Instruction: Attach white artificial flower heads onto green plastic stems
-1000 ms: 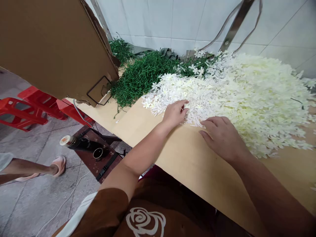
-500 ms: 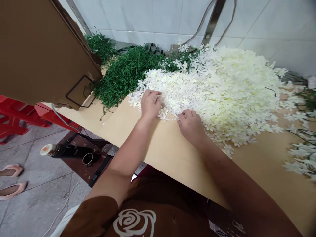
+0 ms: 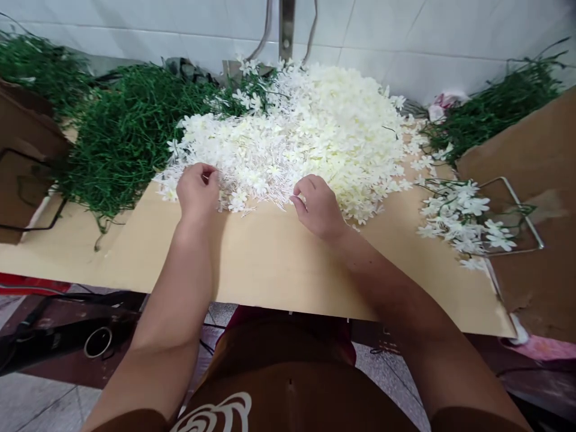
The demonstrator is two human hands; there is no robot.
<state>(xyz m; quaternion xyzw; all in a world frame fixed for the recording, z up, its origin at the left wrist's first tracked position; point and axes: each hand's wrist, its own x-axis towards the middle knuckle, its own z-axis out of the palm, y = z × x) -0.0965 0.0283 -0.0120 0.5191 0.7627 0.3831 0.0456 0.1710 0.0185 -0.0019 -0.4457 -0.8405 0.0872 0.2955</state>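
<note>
We have both hands at the near edge of the big heap of small cream-white artificial blossoms point(image 3: 315, 132), which fills the upper middle of the frame on the pale wooden worktop point(image 3: 270, 264). Our left hand point(image 3: 197, 191) has its fingers curled together, pinching at blossoms on the heap's lower left fringe; our right hand point(image 3: 317, 207) is curled too, fingertips closed among the blossoms at the lower middle, though we cannot tell how many either one grips. We judge these blossoms very light, soft and springy, loosely tangled and easy to scatter, so a gentle pinch at the thin stalk under a bloom looks the best hold. Tangled green plastic stems point(image 3: 121, 132) lie at the upper left. Compared with half a second ago, the view has swung to face the heap squarely, the brown cardboard box point(image 3: 22, 162) has slid to the far left edge, and our hands sit slightly wider apart.
</note>
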